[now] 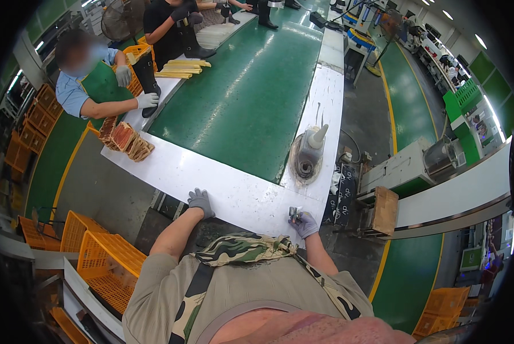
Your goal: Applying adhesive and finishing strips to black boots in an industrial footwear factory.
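Observation:
My left hand point(200, 203), in a grey glove, rests flat on the edge of the white tabletop point(234, 198) with its fingers stretched out and nothing in it. Over the same surface, farther right, my right hand point(306, 224) wears a grey glove and is closed on a small dark object with a pale part point(294, 214); its kind is too small to tell. Beyond that hand stands a grey container with a pale cone-shaped top point(313, 150), on a stained patch of the table.
A green conveyor belt point(234, 109) runs away from me. At left, a co-worker handles a black boot point(148, 80) near a brown bundle point(125, 140) and yellow strips point(182, 69). Orange crates point(110, 258) stand at lower left, a wooden block point(385, 209) at right.

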`<action>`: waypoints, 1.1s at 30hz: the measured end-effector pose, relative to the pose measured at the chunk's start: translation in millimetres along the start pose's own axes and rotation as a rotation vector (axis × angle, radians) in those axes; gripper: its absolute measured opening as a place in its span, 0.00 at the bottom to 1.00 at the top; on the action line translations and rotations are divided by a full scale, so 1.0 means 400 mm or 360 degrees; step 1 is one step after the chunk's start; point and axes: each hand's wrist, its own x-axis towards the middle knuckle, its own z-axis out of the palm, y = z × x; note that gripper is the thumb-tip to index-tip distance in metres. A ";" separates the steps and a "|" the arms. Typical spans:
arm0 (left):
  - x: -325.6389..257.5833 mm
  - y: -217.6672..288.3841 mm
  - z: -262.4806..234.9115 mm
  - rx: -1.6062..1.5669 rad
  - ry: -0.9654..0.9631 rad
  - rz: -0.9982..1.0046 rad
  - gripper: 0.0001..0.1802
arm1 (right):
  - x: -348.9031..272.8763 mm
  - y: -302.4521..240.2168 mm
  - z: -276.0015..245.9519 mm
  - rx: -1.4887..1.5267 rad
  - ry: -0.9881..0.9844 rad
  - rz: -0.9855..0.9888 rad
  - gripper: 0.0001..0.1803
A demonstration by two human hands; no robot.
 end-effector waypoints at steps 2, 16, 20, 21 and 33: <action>0.000 0.002 -0.004 0.0005 -0.0028 -0.0010 0.64 | 0.000 0.001 -0.003 -0.0002 -0.0004 0.0005 0.16; -0.018 0.011 -0.021 0.0009 -0.0066 0.0013 0.64 | -0.003 -0.004 -0.006 0.0073 -0.0030 0.0016 0.13; -0.013 0.016 -0.024 0.0032 -0.0080 0.0016 0.65 | -0.004 -0.002 -0.015 0.0053 -0.0046 -0.0025 0.15; -0.011 0.015 -0.022 0.0037 -0.0081 0.0012 0.65 | -0.005 -0.003 -0.011 0.0091 -0.0070 -0.0024 0.14; -0.029 0.020 -0.043 0.0002 -0.0097 -0.0026 0.65 | -0.002 0.000 -0.009 0.0081 -0.0012 0.0009 0.15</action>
